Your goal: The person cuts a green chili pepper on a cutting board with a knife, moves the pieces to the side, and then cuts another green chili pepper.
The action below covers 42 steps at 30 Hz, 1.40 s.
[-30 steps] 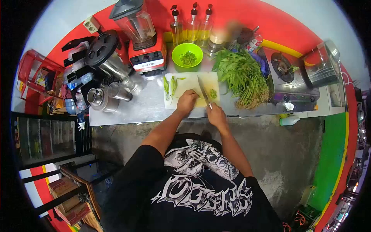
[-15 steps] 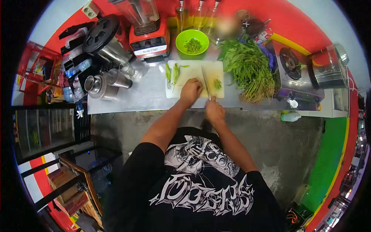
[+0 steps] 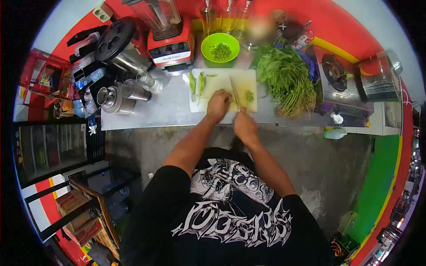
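Observation:
A knife (image 3: 234, 91) is gripped by its handle in my right hand (image 3: 245, 126) at the board's front edge. Its blade points away from me over the white cutting board (image 3: 222, 76). Just left of the blade, my left hand (image 3: 218, 105) rests on the board with fingers curled in. Whatever those fingers press on is hidden. Small chopped green pieces (image 3: 249, 96) lie to the right of the blade. Two long pale green pods or leaf pieces, one of them the left piece (image 3: 192, 83), the other the right piece (image 3: 201, 83), lie on the board's left side.
Behind the board stands a lime-green bowl (image 3: 213, 56) with chopped greens in it. A red blender (image 3: 171, 48) is at its left, bottles (image 3: 228, 20) behind. A big bunch of leafy greens with roots (image 3: 288, 77) lies right, beside a gas stove (image 3: 339, 95). Steel cups (image 3: 135, 90) stand left.
My right hand and the knife have shifted slightly left and nearer my left hand. The left hand stays almost in place.

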### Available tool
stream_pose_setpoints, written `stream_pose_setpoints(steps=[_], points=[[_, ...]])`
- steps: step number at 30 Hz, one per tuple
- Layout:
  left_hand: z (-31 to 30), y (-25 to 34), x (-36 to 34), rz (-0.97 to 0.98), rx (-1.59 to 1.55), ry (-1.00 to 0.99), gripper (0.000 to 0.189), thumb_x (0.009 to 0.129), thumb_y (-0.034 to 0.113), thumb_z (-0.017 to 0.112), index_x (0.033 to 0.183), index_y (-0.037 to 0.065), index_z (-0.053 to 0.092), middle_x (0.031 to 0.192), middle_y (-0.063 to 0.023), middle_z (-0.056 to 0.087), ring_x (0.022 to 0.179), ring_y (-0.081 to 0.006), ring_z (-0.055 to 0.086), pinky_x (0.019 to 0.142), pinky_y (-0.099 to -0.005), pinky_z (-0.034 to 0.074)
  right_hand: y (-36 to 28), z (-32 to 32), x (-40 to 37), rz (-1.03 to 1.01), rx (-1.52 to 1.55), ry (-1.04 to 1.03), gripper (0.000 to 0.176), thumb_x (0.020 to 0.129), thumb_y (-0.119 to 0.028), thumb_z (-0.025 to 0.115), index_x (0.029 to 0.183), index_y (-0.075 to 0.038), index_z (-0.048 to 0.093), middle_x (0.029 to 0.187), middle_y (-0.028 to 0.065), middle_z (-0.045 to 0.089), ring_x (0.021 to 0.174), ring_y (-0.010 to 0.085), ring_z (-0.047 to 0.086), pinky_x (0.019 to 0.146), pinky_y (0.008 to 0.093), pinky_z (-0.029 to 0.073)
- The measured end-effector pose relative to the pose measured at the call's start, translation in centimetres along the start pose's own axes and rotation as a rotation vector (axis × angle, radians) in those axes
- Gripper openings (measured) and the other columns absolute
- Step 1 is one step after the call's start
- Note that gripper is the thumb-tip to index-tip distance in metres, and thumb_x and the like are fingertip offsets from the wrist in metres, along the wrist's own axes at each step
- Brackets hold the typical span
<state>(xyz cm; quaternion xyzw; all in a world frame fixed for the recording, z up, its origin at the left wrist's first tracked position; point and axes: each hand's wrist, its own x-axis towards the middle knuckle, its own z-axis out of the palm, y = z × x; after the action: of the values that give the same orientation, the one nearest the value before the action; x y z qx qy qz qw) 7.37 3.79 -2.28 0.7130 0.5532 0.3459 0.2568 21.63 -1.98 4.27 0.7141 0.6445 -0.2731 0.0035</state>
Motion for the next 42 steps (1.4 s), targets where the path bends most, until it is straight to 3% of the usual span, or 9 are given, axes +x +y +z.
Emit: stream_pose_setpoints(steps=[5, 7, 10, 16, 21, 24, 30, 36, 42], points=[[-0.2, 0.6, -0.4, 0.000, 0.028, 0.035, 0.010, 0.085, 0.009, 0.074, 0.094, 0.005, 0.072, 0.096, -0.0117, 0.065, 0.097, -0.0342, 0.062, 0.087, -0.0422, 0.050, 0.1, 2.4, 1.4, 0.054, 0.036, 0.014, 0.030, 0.105, -0.021, 0.039, 0.117, 0.004, 0.051, 0.098, 0.0289, 0.072, 0.091, 0.0448, 0.071, 0.083, 0.0543, 0.055], [-0.4, 1.1, -0.7, -0.001, 0.061, 0.037, 0.010, 0.086, 0.011, 0.074, 0.094, 0.005, 0.073, 0.098, -0.0106, 0.067, 0.097, -0.0331, 0.063, 0.086, -0.0419, 0.051, 0.1, 1.3, 1.5, -0.029, -0.014, 0.038, 0.029, 0.104, -0.019, 0.039, 0.118, 0.004, 0.050, 0.096, 0.0286, 0.072, 0.092, 0.0448, 0.071, 0.083, 0.0551, 0.055], [0.0, 0.7, -0.7, -0.009, 0.145, 0.053, 0.009, 0.083, 0.013, 0.075, 0.091, 0.009, 0.076, 0.096, -0.0069, 0.068, 0.095, -0.0290, 0.065, 0.082, -0.0404, 0.055, 0.0, 0.5, 0.7, -0.020, 0.030, 0.033, 0.029, 0.103, -0.019, 0.041, 0.118, 0.005, 0.048, 0.100, 0.0302, 0.071, 0.094, 0.0465, 0.071, 0.085, 0.0548, 0.055], [-0.5, 0.5, -0.8, 0.006, 0.170, 0.006, 0.010, 0.085, 0.015, 0.073, 0.093, 0.010, 0.076, 0.101, -0.0066, 0.069, 0.100, -0.0277, 0.065, 0.084, -0.0399, 0.055, -0.1, 1.3, 1.1, 0.054, 0.090, -0.049, 0.037, 0.101, -0.019, 0.044, 0.125, 0.009, 0.046, 0.105, 0.0326, 0.070, 0.100, 0.0483, 0.068, 0.088, 0.0550, 0.053], [-0.9, 0.5, -1.0, 0.080, 0.190, 0.008, 0.011, 0.085, 0.011, 0.071, 0.095, 0.009, 0.076, 0.101, -0.0070, 0.069, 0.097, -0.0295, 0.066, 0.082, -0.0401, 0.055, 0.8, 1.1, 1.3, -0.067, 0.035, -0.055, 0.036, 0.103, -0.026, 0.042, 0.124, 0.003, 0.049, 0.109, 0.0324, 0.069, 0.102, 0.0496, 0.067, 0.090, 0.0564, 0.052], [-1.0, 0.4, -0.9, 0.073, 0.174, 0.001, 0.011, 0.085, 0.011, 0.072, 0.095, 0.009, 0.076, 0.102, -0.0072, 0.069, 0.097, -0.0294, 0.066, 0.083, -0.0396, 0.055, -0.3, 1.7, -0.1, 0.120, 0.140, -0.024, 0.032, 0.101, -0.021, 0.045, 0.121, 0.004, 0.051, 0.105, 0.0317, 0.069, 0.099, 0.0485, 0.068, 0.088, 0.0567, 0.053], [-1.3, 0.3, -0.6, 0.047, 0.166, -0.030, 0.011, 0.086, 0.013, 0.071, 0.095, 0.009, 0.078, 0.100, -0.0076, 0.070, 0.096, -0.0303, 0.067, 0.084, -0.0401, 0.055, 0.1, 1.3, 2.7, -0.049, 0.065, -0.034, 0.035, 0.102, -0.023, 0.044, 0.123, 0.005, 0.048, 0.106, 0.0338, 0.069, 0.101, 0.0498, 0.068, 0.090, 0.0577, 0.052], [-1.4, 0.4, -0.4, -0.041, 0.135, -0.061, 0.012, 0.085, 0.012, 0.072, 0.095, 0.009, 0.078, 0.101, -0.0087, 0.071, 0.096, -0.0323, 0.067, 0.084, -0.0413, 0.055, -0.7, 1.6, 0.3, 0.083, 0.112, -0.040, 0.033, 0.101, -0.022, 0.045, 0.118, 0.006, 0.050, 0.106, 0.0337, 0.069, 0.101, 0.0507, 0.067, 0.089, 0.0573, 0.052], [-1.5, 0.5, -0.5, -0.016, 0.101, -0.031, 0.011, 0.085, 0.011, 0.071, 0.094, 0.008, 0.077, 0.099, -0.0095, 0.071, 0.095, -0.0326, 0.067, 0.083, -0.0419, 0.055, -0.6, 0.8, 2.4, -0.022, 0.090, -0.010, 0.034, 0.101, -0.022, 0.046, 0.119, 0.006, 0.049, 0.107, 0.0341, 0.068, 0.102, 0.0520, 0.066, 0.092, 0.0593, 0.050]])
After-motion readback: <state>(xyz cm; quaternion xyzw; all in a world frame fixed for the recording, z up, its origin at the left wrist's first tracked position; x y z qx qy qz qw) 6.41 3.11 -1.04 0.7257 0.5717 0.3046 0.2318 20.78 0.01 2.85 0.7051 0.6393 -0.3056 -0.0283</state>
